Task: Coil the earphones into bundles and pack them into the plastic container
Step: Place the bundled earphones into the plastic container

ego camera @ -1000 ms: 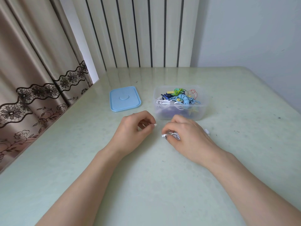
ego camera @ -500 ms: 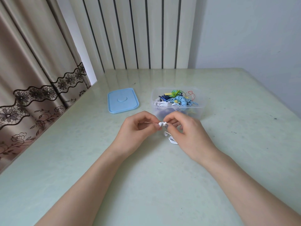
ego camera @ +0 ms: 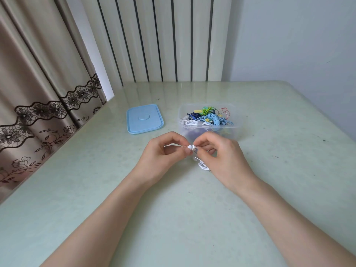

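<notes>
White earphones (ego camera: 202,165) are held just above the table's middle, their cord trailing down in loops under my right palm. My left hand (ego camera: 163,157) pinches the white earbud end between thumb and forefinger. My right hand (ego camera: 221,157) pinches the same end from the other side, fingertips almost touching those of the left. Right behind both hands stands the clear plastic container (ego camera: 234,132), open, holding several coiled bundles in blue, green, white and dark colours. Most of the white cord is hidden by my right hand.
The container's light blue lid (ego camera: 144,119) lies flat on the pale green table (ego camera: 192,218), left of the container. A patterned curtain (ego camera: 38,93) hangs along the table's left edge. A ribbed white radiator (ego camera: 163,39) stands against the back wall.
My hands came together and rose off the table with the white earphones; first the right hand lay on them alone, now both pinch the earbud end. The view shifted slightly.
</notes>
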Demonstrator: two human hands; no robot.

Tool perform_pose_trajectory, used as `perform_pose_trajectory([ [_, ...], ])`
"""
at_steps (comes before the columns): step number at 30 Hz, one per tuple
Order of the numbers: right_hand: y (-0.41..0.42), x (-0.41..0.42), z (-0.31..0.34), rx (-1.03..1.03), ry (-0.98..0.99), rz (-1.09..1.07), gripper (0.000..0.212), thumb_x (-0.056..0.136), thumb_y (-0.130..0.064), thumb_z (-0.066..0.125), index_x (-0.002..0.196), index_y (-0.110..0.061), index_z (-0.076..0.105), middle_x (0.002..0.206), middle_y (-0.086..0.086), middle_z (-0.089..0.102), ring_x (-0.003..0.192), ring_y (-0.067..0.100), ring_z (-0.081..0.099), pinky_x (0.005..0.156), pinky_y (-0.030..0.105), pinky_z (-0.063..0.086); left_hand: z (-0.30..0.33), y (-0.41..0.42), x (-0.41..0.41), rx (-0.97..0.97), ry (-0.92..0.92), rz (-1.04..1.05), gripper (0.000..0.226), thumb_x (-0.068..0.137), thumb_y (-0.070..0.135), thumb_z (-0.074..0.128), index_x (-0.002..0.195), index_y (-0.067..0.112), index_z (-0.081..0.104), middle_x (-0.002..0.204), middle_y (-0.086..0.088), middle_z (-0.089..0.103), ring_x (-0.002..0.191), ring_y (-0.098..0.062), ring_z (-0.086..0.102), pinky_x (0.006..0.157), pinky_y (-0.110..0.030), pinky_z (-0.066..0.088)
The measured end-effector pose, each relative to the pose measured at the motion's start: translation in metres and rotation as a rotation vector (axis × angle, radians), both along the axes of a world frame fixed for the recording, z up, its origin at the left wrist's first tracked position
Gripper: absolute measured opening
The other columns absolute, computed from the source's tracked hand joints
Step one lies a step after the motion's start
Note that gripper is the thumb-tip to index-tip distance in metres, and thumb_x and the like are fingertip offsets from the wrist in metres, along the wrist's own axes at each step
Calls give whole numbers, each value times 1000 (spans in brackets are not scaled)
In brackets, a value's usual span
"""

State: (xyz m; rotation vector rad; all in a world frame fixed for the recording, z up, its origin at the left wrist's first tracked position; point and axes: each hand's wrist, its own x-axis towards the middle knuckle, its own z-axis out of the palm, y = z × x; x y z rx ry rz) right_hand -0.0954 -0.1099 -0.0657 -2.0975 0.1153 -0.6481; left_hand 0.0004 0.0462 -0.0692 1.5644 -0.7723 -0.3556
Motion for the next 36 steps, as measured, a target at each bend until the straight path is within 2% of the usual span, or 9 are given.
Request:
perform_pose_trajectory([
  [3, 0, -1, 2, 40, -2, 17, 12, 87, 0, 66, 89, -12, 69, 77, -2, 73, 71, 8, 69, 64, 20, 53, 0, 0, 0, -17, 15, -17, 8, 91, -3, 71, 96, -5, 64, 96, -16, 76, 90, -23, 75, 90, -35, 56],
  [7, 0, -3, 4, 85, 10, 43, 12, 87, 0, 66, 88, -11, 70, 77, -1, 73, 74, 8, 70, 61, 17, 52, 1, 1, 0, -18, 13, -46, 8, 92, -2, 69, 99, -4, 66, 97, -9, 77, 93, -21, 75, 89, -27, 56],
  [10, 0, -3, 5, 71, 5, 49, 12, 88, 0, 66, 88, -11, 71, 79, -2, 73, 75, 6, 70, 59, 16, 51, 2, 1, 0, -19, 19, -58, 8, 92, -1, 70, 100, -2, 68, 99, -10, 76, 95, -24, 75, 92, -30, 57],
  [16, 1, -6, 7, 88, 8, 71, 9, 88, -4, 69, 87, -13, 71, 78, -4, 73, 76, 5, 70, 61, 21, 53, 4, 2, 2, -31, 56, -74, 7, 91, -4, 69, 98, -1, 70, 98, -10, 76, 94, -22, 75, 88, -25, 55],
  [22, 1, -8, 8, 90, 35, 89, 16, 88, -1, 66, 89, -15, 72, 86, -3, 74, 83, 8, 71, 74, 33, 56, 5, 4, 5, -13, 110, -98, 11, 90, -3, 70, 101, 0, 68, 99, -13, 72, 94, -22, 73, 95, -31, 56],
  [27, 1, -9, 11, 137, 37, 103, 15, 88, 0, 64, 89, -13, 70, 87, -4, 75, 84, 4, 71, 69, 26, 55, 5, 5, 8, -25, 139, -111, 13, 90, 0, 70, 103, 4, 69, 102, -18, 73, 100, -29, 72, 100, -37, 51],
  [31, 1, -8, 8, 78, 51, 88, 19, 87, 3, 61, 88, -13, 70, 85, -6, 75, 82, 3, 71, 70, 19, 52, 4, 5, 9, -36, 137, -132, 10, 91, -2, 69, 100, 3, 68, 101, -22, 73, 106, -44, 70, 101, -40, 52],
  [34, -1, -7, 7, 82, 48, 95, 18, 87, 2, 61, 90, -14, 70, 85, -6, 75, 83, 3, 71, 70, 20, 53, 3, 5, 10, -33, 139, -138, 13, 90, 2, 72, 102, 4, 69, 101, -19, 73, 105, -40, 70, 101, -38, 52],
  [36, -1, -6, 6, 72, 40, 96, 18, 87, 1, 63, 90, -15, 70, 85, -7, 74, 84, 4, 71, 70, 21, 54, 3, 5, 11, -36, 151, -136, 16, 88, 10, 72, 103, 7, 70, 101, -18, 72, 101, -31, 70, 101, -39, 51],
])
